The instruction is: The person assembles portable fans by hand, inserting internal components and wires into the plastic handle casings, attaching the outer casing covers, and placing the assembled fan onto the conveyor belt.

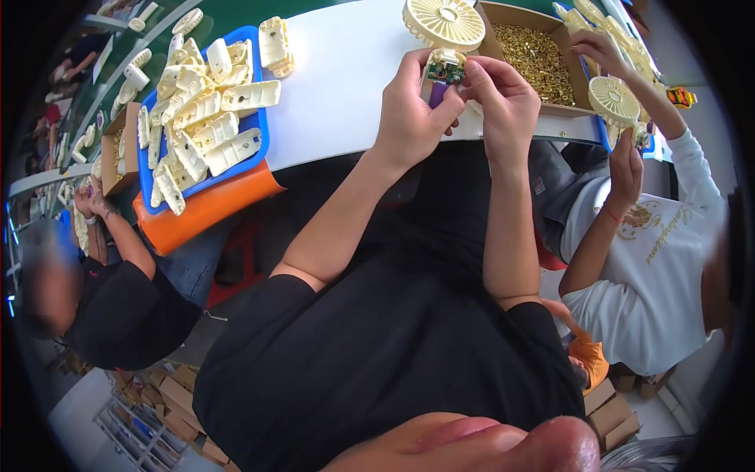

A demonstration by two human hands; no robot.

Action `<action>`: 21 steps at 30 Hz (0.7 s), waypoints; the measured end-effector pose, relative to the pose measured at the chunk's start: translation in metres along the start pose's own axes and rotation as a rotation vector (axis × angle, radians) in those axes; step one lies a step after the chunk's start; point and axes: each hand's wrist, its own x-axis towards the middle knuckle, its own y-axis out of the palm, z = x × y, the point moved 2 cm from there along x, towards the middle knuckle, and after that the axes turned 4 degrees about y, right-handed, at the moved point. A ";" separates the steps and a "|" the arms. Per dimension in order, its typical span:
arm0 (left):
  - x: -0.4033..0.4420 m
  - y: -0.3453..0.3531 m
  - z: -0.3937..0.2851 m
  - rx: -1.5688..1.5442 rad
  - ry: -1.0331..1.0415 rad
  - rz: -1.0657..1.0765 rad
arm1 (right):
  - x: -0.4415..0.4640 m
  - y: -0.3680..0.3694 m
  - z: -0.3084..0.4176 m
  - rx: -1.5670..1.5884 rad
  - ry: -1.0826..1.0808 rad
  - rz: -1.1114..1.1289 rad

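Left hand (417,110) grips the fan (445,20); right hand (507,98) pinches the circuit board (447,71) by its edge; best keep pressure light

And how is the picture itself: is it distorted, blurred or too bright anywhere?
Head view: strong wide-angle bending, with black corners; the white table looks very bright; the wearer's fan appears fairly sharp, while the left co-worker's head is blurred.

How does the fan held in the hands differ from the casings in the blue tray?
The fan has a round, ribbed head; the casings are elongated shells. The fan is held in the left hand and right hand; the casings lie heaped in the blue tray. The fan shows a green circuit board; the casings show none. Both are cream-coloured.
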 end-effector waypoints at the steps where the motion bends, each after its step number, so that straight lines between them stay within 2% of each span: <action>1: -0.001 -0.002 0.002 0.036 0.022 -0.012 | -0.002 0.004 -0.002 -0.010 -0.017 -0.021; 5: -0.006 -0.008 0.009 0.123 0.068 -0.050 | -0.005 0.010 -0.014 -0.043 -0.060 -0.038; 8: -0.011 -0.014 0.014 0.140 0.074 -0.072 | -0.005 0.013 -0.018 -0.079 -0.027 0.031; 11: -0.017 -0.022 0.015 0.061 0.027 -0.083 | 0.000 0.012 -0.019 0.012 0.112 0.170; 17: -0.022 -0.040 0.012 -0.030 -0.042 -0.120 | 0.001 0.025 -0.031 0.044 0.219 0.236; 21: -0.026 -0.055 0.014 -0.018 -0.016 -0.158 | 0.000 0.045 -0.032 -0.112 0.199 0.242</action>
